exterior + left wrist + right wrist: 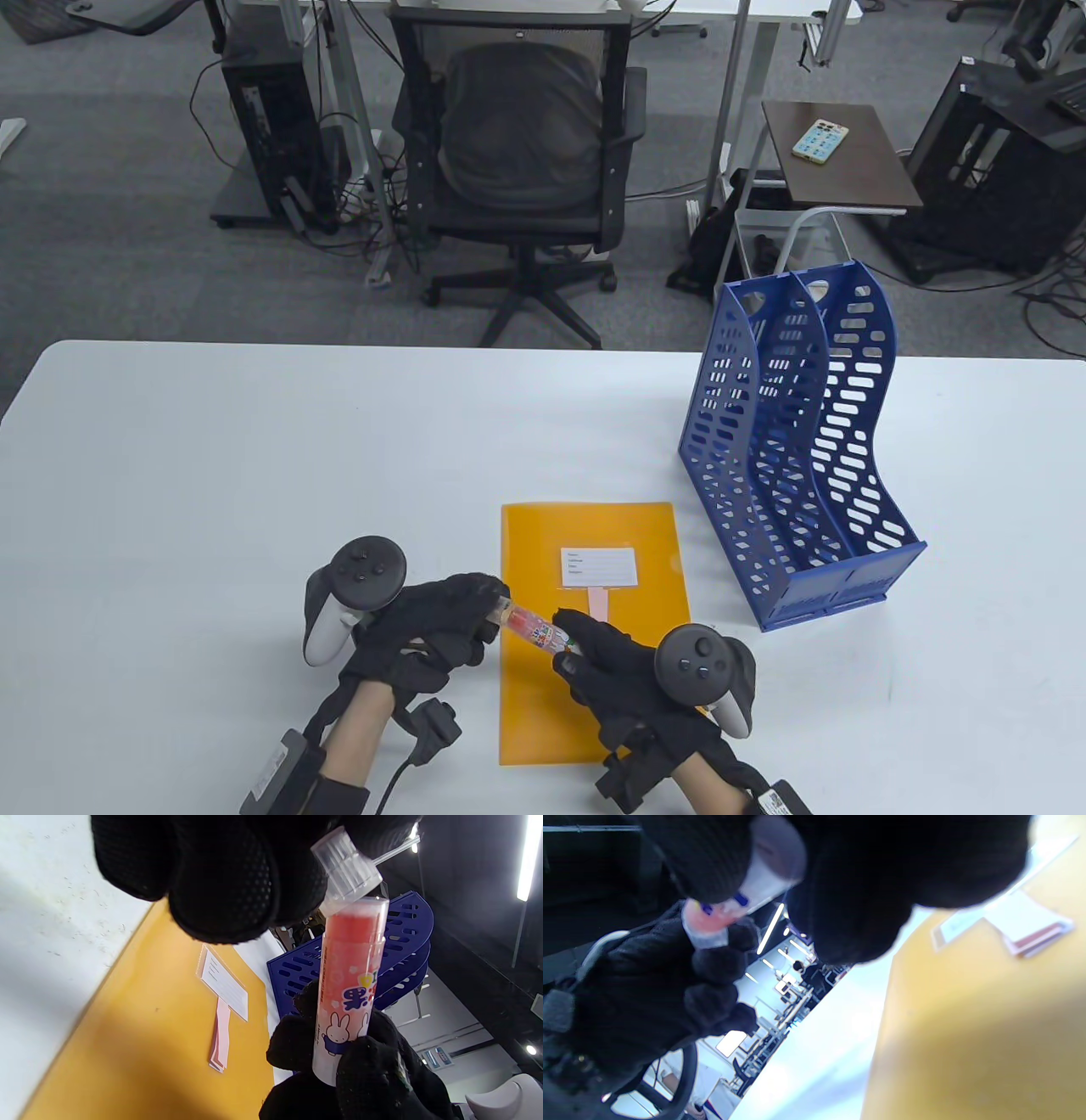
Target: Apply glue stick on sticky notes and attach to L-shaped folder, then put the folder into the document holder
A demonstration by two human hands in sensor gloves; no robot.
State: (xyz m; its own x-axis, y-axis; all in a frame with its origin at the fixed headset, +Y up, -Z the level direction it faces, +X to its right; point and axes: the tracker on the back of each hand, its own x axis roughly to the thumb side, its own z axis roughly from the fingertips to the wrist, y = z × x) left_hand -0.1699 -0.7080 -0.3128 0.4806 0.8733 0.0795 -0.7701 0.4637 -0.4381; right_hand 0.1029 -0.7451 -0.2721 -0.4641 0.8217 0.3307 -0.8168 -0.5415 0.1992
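Observation:
An orange L-shaped folder [594,679] lies flat on the white table, with a white label [600,567] and a small pad of pink sticky notes [600,603] on it. Above the folder's left part both hands hold a pink glue stick [534,630]. My right hand [568,645] grips its body. My left hand [488,607] pinches the clear cap [345,870], which sits tilted at the stick's tip [360,906]. The left wrist view shows the tube [350,984] with the right hand [356,1069] below it. The right wrist view shows the stick [746,891], the folder [967,1027] and the notes [1035,933].
A blue two-slot document holder [797,458] stands upright to the right of the folder, its open side toward me. Beyond the table's far edge are a black office chair [517,153] and a small side table [836,153].

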